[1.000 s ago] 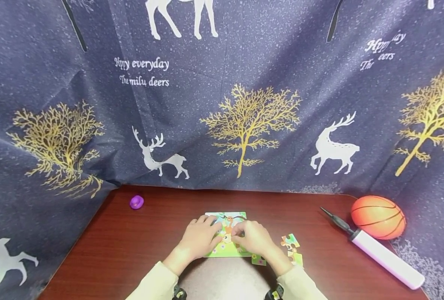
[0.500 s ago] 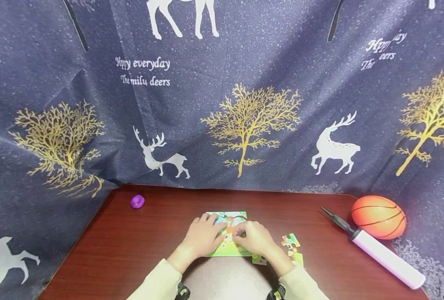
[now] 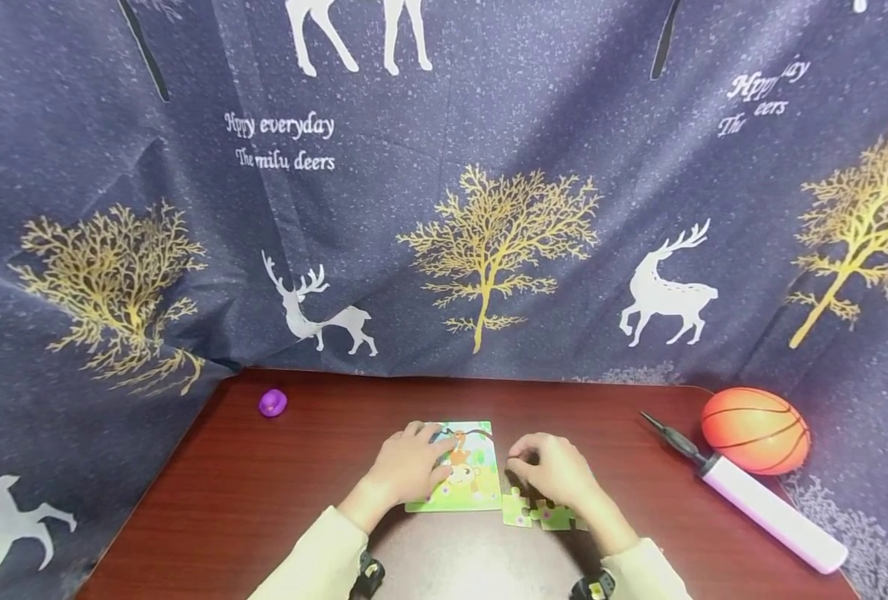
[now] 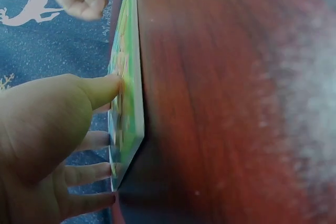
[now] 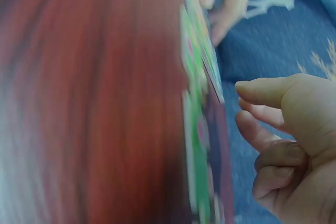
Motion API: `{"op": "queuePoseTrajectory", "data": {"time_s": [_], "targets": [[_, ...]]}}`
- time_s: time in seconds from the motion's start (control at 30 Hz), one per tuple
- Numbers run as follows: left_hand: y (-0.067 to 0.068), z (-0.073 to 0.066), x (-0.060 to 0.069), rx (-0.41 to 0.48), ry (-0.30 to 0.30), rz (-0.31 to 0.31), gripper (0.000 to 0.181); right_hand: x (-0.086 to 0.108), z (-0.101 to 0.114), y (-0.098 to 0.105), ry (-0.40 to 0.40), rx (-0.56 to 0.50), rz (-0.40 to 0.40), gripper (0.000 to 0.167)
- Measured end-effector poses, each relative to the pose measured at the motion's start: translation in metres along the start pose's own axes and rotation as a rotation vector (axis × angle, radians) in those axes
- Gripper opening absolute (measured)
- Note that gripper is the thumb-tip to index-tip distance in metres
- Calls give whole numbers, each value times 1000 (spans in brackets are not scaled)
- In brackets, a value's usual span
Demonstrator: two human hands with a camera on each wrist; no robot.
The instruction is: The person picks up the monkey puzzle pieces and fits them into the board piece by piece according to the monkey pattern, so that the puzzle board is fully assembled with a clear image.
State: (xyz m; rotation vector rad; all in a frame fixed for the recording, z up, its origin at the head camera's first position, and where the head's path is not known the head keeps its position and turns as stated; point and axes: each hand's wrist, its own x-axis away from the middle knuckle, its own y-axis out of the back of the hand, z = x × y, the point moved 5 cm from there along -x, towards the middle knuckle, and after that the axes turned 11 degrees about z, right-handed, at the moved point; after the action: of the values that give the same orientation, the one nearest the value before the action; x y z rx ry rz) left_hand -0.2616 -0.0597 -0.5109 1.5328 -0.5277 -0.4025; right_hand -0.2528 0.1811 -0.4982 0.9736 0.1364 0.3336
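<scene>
A jigsaw puzzle (image 3: pixel 483 457) with a cartoon monkey lies flat in its thin tray on the table. My left hand (image 3: pixel 408 467) rests on its left side, fingers extended; in the left wrist view the thumb (image 4: pixel 102 90) touches the top surface. Just right of the tray, my right hand (image 3: pixel 556 471) hovers over loose green puzzle pieces (image 3: pixel 517 510). Its thumb and forefinger stand apart in the right wrist view, the other fingers loosely bent, and nothing shows between them. Part of the loose pieces is hidden under this hand and wrist.
A purple hat-shaped toy (image 3: pixel 273 403) sits at the table's far left. On the right lie a white hand pump (image 3: pixel 774 512) with a black nozzle and an orange basketball-patterned ball (image 3: pixel 755 431). A dark patterned curtain (image 3: pixel 383 250) hangs behind the reddish-brown table (image 3: pixel 323 467).
My right hand has left the puzzle and moved right, over the loose pieces, uncovering the monkey picture and more green pieces. The left hand stays on the puzzle.
</scene>
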Motion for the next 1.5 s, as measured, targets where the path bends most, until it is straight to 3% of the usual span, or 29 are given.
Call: {"op": "queuePoseTrajectory", "data": {"time_s": [0.3, 0.53, 0.63, 1.07, 1.5], "targets": [[2, 0, -5, 62, 7, 33, 44, 27, -58, 30, -210, 6, -81, 20], [1, 0, -10, 45, 30, 42, 48, 45, -78, 39, -321, 43, -35, 50], [0, 0, -11, 36, 38, 45, 51, 49, -77, 40, -333, 64, -16, 57], [2, -7, -17, 21, 62, 14, 55, 53, -68, 44, -359, 81, 43, 55], [4, -7, -22, 46, 119, -41, 59, 49, -70, 39, -301, 10, 54, 56]]}}
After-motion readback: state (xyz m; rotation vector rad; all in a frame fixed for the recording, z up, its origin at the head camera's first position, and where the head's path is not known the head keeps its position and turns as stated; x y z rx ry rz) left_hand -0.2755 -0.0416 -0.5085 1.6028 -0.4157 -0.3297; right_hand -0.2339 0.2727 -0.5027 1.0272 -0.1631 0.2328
